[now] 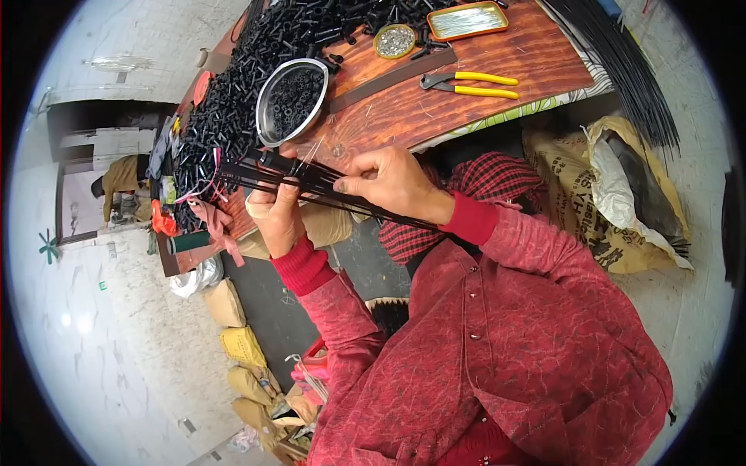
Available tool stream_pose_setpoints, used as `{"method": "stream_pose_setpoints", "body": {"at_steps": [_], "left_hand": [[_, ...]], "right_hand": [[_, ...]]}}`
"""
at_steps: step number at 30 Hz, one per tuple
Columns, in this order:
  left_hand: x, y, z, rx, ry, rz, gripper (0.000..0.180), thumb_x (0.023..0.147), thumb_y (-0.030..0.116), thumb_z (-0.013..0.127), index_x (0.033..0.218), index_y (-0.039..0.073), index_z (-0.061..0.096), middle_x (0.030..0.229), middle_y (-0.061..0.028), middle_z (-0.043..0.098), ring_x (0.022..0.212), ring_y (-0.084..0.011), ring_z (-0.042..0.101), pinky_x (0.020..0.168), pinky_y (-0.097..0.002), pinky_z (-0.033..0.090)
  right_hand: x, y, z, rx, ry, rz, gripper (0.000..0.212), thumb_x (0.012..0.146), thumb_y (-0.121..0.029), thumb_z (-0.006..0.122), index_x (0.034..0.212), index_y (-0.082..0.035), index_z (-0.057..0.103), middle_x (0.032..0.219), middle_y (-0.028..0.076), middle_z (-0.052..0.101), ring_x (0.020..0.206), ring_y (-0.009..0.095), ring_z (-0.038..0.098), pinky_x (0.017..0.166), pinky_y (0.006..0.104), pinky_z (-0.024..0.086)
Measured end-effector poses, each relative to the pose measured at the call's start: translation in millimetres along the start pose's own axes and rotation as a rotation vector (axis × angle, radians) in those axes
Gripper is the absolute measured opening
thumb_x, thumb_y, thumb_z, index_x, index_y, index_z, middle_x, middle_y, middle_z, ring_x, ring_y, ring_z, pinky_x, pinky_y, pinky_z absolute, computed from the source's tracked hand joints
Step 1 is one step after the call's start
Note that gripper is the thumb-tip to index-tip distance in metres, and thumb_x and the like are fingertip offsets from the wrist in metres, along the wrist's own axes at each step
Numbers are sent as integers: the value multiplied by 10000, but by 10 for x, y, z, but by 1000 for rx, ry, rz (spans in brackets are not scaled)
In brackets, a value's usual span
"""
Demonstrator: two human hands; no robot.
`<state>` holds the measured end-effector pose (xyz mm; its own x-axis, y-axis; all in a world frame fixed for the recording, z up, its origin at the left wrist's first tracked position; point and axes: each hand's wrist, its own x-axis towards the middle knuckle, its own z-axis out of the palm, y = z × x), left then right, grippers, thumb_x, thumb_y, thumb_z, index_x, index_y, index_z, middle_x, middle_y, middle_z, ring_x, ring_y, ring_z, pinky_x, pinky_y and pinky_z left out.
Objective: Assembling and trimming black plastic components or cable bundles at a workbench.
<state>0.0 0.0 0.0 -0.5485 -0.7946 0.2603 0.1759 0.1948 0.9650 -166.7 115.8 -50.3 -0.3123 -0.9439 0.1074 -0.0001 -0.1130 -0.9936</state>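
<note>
My left hand grips a bundle of thin black rods that runs from the table edge back toward my body. My right hand pinches the same bundle a little further along, fingertips on the rods near a thin wire. Both sleeves are red. Just beyond the hands a round metal bowl holds small black tubular parts. A large heap of the same black parts covers the wooden table to the left of the bowl.
Yellow-handled pliers lie on the table, near a dark flat strip, a round tin and an orange-rimmed tray. Long black rods lean at right. Sacks stand on the floor. Another person bends far left.
</note>
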Motion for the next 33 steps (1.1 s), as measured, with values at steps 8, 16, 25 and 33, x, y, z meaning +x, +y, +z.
{"method": "stream_pose_setpoints", "body": {"at_steps": [8, 16, 25, 33], "left_hand": [[-39, -44, 337, -15, 124, -30, 396, 827, -24, 661, 1209, -86, 578, 1177, -153, 636, 998, -179, 620, 899, -321, 498], [-105, 196, 380, 126, 152, -109, 422, 777, -51, 705, 1185, -83, 601, 1065, -130, 673, 863, -163, 654, 843, -305, 517], [-88, 82, 256, 68, 94, 8, 442, 815, -16, 686, 1239, -21, 560, 1164, -119, 630, 980, -181, 617, 909, -316, 485], [-77, -3, 233, -38, -4, -42, 489, 829, -32, 655, 1296, -17, 513, 1220, -156, 611, 1016, -199, 618, 908, -327, 504]], "right_hand": [[15, 113, -77, -102, 93, -52, 184, 796, -172, 764, 829, 1, 712, 644, 60, 662, 613, 52, 570, 548, 255, 453], [-3, 54, -29, -55, 34, 11, 204, 790, -191, 772, 829, 0, 712, 657, 53, 669, 626, 55, 578, 573, 254, 461], [74, 120, -127, 287, -151, 88, 264, 778, -248, 803, 812, -3, 708, 701, 11, 656, 644, 66, 563, 585, 244, 458], [94, 150, -143, 349, -192, 185, 314, 733, -317, 831, 760, -23, 725, 645, 11, 648, 618, 70, 561, 572, 264, 454]]}}
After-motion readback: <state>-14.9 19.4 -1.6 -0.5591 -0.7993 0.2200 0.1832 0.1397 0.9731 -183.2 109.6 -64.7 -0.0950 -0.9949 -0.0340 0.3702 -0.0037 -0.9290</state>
